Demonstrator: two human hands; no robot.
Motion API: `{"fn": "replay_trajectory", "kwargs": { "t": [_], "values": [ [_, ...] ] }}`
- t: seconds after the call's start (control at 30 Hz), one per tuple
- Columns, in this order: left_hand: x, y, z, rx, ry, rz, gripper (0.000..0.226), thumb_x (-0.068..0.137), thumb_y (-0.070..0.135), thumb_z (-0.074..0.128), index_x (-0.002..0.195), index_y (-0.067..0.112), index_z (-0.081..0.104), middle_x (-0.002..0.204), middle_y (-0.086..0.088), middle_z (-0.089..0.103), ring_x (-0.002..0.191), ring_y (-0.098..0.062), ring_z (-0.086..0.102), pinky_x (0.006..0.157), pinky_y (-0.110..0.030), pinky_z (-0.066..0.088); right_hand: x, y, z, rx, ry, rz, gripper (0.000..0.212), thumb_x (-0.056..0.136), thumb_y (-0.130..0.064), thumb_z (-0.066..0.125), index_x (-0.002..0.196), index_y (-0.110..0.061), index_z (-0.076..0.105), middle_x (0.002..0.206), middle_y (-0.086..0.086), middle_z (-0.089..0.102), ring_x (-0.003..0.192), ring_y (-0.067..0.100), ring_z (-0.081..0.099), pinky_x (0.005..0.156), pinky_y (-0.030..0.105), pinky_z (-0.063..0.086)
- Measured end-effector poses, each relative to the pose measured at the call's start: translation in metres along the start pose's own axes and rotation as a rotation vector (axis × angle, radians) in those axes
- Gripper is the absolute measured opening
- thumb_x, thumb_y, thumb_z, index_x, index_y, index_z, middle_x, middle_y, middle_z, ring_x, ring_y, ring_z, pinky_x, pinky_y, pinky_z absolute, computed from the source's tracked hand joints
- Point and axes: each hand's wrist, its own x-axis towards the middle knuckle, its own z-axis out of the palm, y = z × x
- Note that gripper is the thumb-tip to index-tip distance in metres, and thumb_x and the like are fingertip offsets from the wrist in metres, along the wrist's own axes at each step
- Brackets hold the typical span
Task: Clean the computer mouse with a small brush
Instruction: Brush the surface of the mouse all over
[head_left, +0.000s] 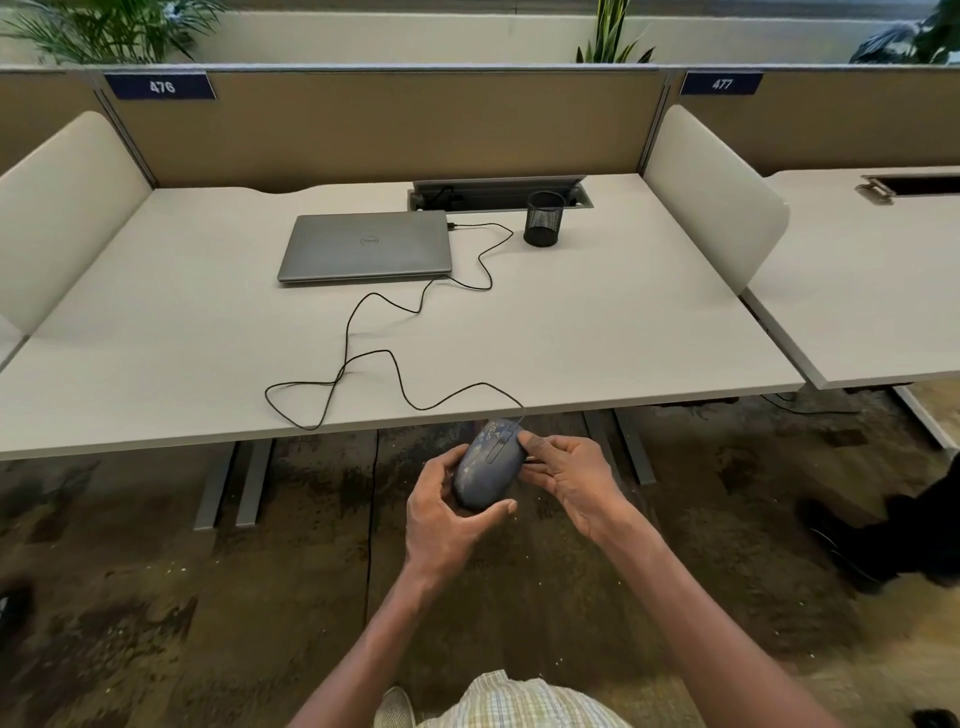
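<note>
A dark wired computer mouse (488, 462), dusted with pale specks, is held in the air just below the desk's front edge. My left hand (447, 514) cups it from below and the left, thumb across its rear end. My right hand (566, 475) touches its right side with the fingertips near the scroll wheel. A thin dark object shows between my right fingers and the mouse; I cannot tell what it is. No brush is clearly visible. The mouse's black cable (374, 358) loops over the desk to a shut grey laptop (366, 247).
The white desk (597, 332) carries a black mesh pen cup (543, 218) at the back right, beside a cable hatch (498, 189). Side dividers flank the desk. Below are desk legs (234, 483) and mottled carpet. A dark shoe (872, 540) is at the right.
</note>
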Motion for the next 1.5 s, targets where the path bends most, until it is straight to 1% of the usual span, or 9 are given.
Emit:
{"fn": "replay_trajectory", "kwargs": {
  "t": [0.13,0.27,0.4,0.57,0.73,0.93,1.1,1.33,1.5],
  "values": [
    [0.000,-0.003,-0.001,-0.075,-0.002,-0.042,0.083,0.059,0.034,0.095,0.129,0.027,0.052,0.123,0.007,0.061,0.111,-0.006,0.065,0.083,-0.018,0.058,-0.008,-0.001,0.004,-0.049,0.084,-0.036,0.035,0.086,-0.035,0.074,0.093,-0.001,0.075,0.094,0.011,0.078,0.088,0.021,0.077,0.075,0.031,0.063],
    [-0.002,-0.008,-0.004,-0.105,-0.035,-0.061,0.083,0.059,0.033,0.096,0.131,0.023,0.057,0.125,0.007,0.063,0.111,-0.007,0.066,0.086,-0.027,0.061,-0.016,-0.003,0.000,-0.473,0.251,-0.209,0.034,0.093,-0.048,0.062,0.085,-0.017,0.073,0.082,-0.002,0.075,0.076,0.013,0.075,0.065,0.026,0.062],
    [-0.005,-0.013,-0.010,-0.119,-0.084,-0.064,0.080,0.056,0.033,0.096,0.127,0.027,0.058,0.125,0.004,0.064,0.112,-0.010,0.068,0.086,-0.030,0.061,-0.030,-0.006,-0.016,-0.902,0.378,-0.514,0.014,0.090,-0.028,0.072,0.097,-0.016,0.070,0.082,-0.012,0.067,0.072,0.001,0.066,0.057,0.008,0.053],
    [-0.008,-0.016,-0.012,-0.121,-0.097,-0.083,0.078,0.053,0.034,0.098,0.119,0.036,0.056,0.123,0.003,0.065,0.110,-0.008,0.068,0.085,-0.028,0.061,-0.046,-0.028,-0.030,-1.012,0.447,-0.753,0.018,0.089,-0.009,0.073,0.102,-0.011,0.061,0.085,0.003,0.069,0.075,0.015,0.069,0.064,0.011,0.051],
    [-0.009,-0.021,-0.009,-0.099,-0.099,-0.084,0.078,0.055,0.027,0.099,0.120,0.031,0.056,0.122,0.001,0.066,0.110,-0.010,0.069,0.084,-0.030,0.062,-0.064,-0.063,-0.030,-1.009,0.258,-0.731,0.061,0.088,-0.005,0.073,0.131,-0.021,0.033,0.077,-0.009,0.061,0.065,0.004,0.064,0.057,0.018,0.055],
    [-0.007,-0.019,0.000,-0.072,-0.114,-0.075,0.076,0.053,0.028,0.099,0.116,0.035,0.056,0.118,0.005,0.068,0.106,-0.001,0.068,0.079,-0.019,0.059,-0.078,-0.098,0.012,-1.087,-0.044,-0.731,0.047,0.090,-0.016,0.074,0.128,-0.024,0.048,0.085,-0.007,0.068,0.072,0.001,0.068,0.068,0.019,0.058],
    [-0.004,-0.016,0.005,-0.024,-0.142,-0.090,0.070,0.056,0.031,0.098,0.112,0.030,0.056,0.107,0.006,0.073,0.095,-0.001,0.072,0.075,-0.017,0.059,-0.077,-0.095,0.062,-1.195,-0.315,-0.730,0.061,0.095,-0.014,0.066,0.148,-0.024,0.036,0.085,-0.001,0.069,0.067,0.008,0.067,0.066,0.024,0.059],
    [-0.007,-0.014,0.000,0.043,-0.184,-0.078,0.069,0.060,0.032,0.096,0.115,0.027,0.055,0.103,0.013,0.070,0.092,0.005,0.070,0.072,-0.013,0.057,-0.061,-0.078,0.091,-1.404,-0.439,-0.783,0.058,0.096,-0.009,0.062,0.148,-0.017,0.036,0.069,-0.006,0.055,0.049,-0.003,0.045,0.046,0.013,0.032],
    [-0.010,-0.019,-0.005,0.095,-0.186,-0.083,0.064,0.055,0.037,0.098,0.106,0.026,0.060,0.094,0.014,0.073,0.089,0.006,0.069,0.072,-0.013,0.056,-0.049,-0.078,0.088,-1.392,-0.390,-0.774,0.058,0.095,-0.011,0.064,0.147,-0.017,0.039,0.067,-0.002,0.057,0.049,0.005,0.048,0.049,0.019,0.038]
  ]
}}
